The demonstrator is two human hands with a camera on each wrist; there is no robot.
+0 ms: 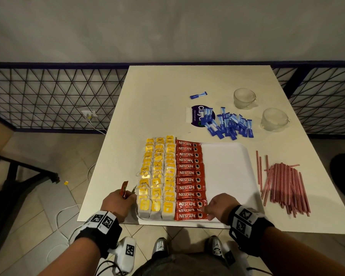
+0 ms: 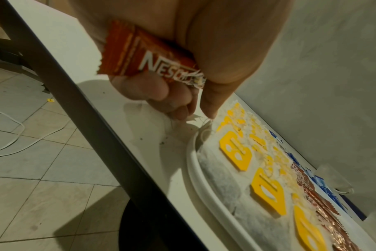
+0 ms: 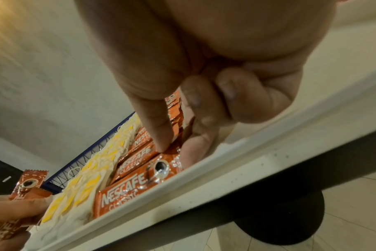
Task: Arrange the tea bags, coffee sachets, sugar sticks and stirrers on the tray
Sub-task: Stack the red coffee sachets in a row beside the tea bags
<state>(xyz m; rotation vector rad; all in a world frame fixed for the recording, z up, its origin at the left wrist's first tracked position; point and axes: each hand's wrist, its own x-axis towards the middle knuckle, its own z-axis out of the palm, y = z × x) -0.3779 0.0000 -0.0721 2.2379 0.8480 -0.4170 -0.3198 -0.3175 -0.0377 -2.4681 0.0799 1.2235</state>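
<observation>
Head view: both hands work at the near edge of the tray [image 1: 227, 162] on the counter [image 1: 167, 92].

Left hand [image 1: 118, 204] is clamped on spare coffee sachets [image 1: 124, 189]; how many it holds is hidden by the fingers, and only "NESC" reads on the wrapper in the left wrist view. Right hand [image 1: 219, 208] has its fingers curled, with thumb and forefinger at the end of a near sachet in the red column [image 1: 188, 180]; whether it pinches or only presses cannot be told. Those sachets read "NESCAFE CLASSIC". Tea bags [image 1: 157, 176] with yellow tags fill the tray's left part; tag print is too small to read. Sugar sticks [image 1: 227, 124] lie heaped far of the tray, partly covering a round sticker [image 1: 196, 114] reading "Clean as you go". Stirrers [image 1: 283, 186] lie right of the tray.
</observation>
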